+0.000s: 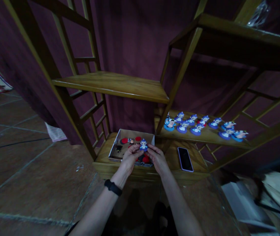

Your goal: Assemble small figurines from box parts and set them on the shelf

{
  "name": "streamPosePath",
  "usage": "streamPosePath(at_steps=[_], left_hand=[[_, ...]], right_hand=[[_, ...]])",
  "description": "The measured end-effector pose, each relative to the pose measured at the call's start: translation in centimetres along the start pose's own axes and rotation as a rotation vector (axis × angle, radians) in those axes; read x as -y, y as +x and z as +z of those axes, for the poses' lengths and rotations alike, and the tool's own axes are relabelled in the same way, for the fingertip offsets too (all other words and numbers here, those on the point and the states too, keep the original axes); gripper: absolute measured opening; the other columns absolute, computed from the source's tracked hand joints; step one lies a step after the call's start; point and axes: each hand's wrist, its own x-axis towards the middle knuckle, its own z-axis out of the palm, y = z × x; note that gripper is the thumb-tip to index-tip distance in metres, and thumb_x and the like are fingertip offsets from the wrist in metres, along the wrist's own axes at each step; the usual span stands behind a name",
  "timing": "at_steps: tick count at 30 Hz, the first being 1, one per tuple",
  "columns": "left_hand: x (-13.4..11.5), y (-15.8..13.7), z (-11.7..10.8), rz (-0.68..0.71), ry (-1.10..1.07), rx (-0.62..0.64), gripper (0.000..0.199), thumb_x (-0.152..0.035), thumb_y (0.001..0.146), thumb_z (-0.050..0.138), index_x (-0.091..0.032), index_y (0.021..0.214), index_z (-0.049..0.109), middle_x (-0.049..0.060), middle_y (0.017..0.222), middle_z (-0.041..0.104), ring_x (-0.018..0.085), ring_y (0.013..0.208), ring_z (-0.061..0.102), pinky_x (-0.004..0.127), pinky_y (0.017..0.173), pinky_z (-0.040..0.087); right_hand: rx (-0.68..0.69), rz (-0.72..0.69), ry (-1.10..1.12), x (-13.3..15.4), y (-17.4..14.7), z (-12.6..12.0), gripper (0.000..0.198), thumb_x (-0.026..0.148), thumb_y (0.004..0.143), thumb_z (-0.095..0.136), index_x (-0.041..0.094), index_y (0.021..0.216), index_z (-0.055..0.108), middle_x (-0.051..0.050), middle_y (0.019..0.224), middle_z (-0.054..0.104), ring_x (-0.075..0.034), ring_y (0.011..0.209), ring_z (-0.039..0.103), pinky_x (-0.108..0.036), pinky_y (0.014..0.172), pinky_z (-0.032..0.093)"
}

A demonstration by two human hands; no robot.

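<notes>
A small purple-and-white figurine [143,144] on a round purple base is held upright between both hands. My left hand [131,156] pinches its base from the left, a black band around the wrist. From the right, the fingers of my right hand [157,156] close on the same base. Just beneath the hands lies an open cardboard box [115,144] with red discs [138,139], a small dark-haired figure [131,141] and black pieces [119,148] inside. Part of the box's contents is hidden by the hands and figurine.
Several similar figurines [183,126] stand in rows on the wooden shelf [208,137] at right. A phone [185,159] lies on the lower board beside the box. Above the box juts another wooden shelf [112,84]. White boxes [248,203] sit on the floor at right.
</notes>
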Motion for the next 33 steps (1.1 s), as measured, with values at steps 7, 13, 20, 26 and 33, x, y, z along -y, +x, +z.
streamPosePath(at_steps=[7,13,20,26,33], left_hand=[[-0.2,0.0,0.0,-0.002,-0.013,0.006,0.041,-0.014,0.057,0.075,-0.013,0.095,0.059,0.006,0.088,0.068,0.015,0.083,0.062,0.029,0.083,0.043],[-0.5,-0.3,0.2,-0.031,-0.046,-0.016,0.039,-0.012,0.057,0.075,-0.013,0.093,0.059,0.005,0.084,0.068,0.012,0.077,0.062,0.025,0.077,0.045],[-0.4,-0.1,0.1,-0.035,-0.086,-0.071,0.035,-0.012,0.055,0.077,-0.014,0.085,0.058,0.003,0.076,0.067,0.013,0.073,0.063,0.028,0.076,0.047],[-0.8,-0.4,0.4,-0.076,-0.128,-0.091,0.033,-0.013,0.055,0.077,-0.015,0.078,0.054,0.002,0.071,0.066,0.014,0.069,0.064,0.029,0.072,0.050],[-0.8,-0.7,0.3,-0.061,-0.067,-0.009,0.027,-0.024,0.062,0.073,-0.016,0.079,0.053,0.000,0.072,0.065,0.015,0.069,0.065,0.030,0.071,0.051]], right_hand=[[-0.005,0.005,0.035,0.1,-0.1,0.2,0.029,0.027,0.059,0.074,0.017,0.086,0.069,-0.005,0.089,0.070,-0.017,0.080,0.064,-0.035,0.081,0.049],[0.020,0.005,0.037,0.0,-0.1,0.1,0.031,0.027,0.059,0.074,0.017,0.088,0.069,-0.005,0.091,0.070,-0.018,0.085,0.063,-0.037,0.086,0.048],[0.052,0.007,-0.022,-0.3,-0.1,0.1,0.036,0.027,0.060,0.072,0.019,0.095,0.066,-0.004,0.096,0.068,-0.019,0.088,0.063,-0.041,0.089,0.046],[0.049,-0.038,-0.152,-1.1,0.3,-0.5,0.030,0.029,0.063,0.070,0.020,0.091,0.065,-0.001,0.088,0.068,-0.015,0.077,0.062,-0.032,0.078,0.049],[-0.003,-0.084,-0.273,-1.1,0.5,-0.6,0.023,0.033,0.063,0.068,0.019,0.081,0.064,0.002,0.072,0.064,-0.012,0.062,0.057,-0.025,0.064,0.049]])
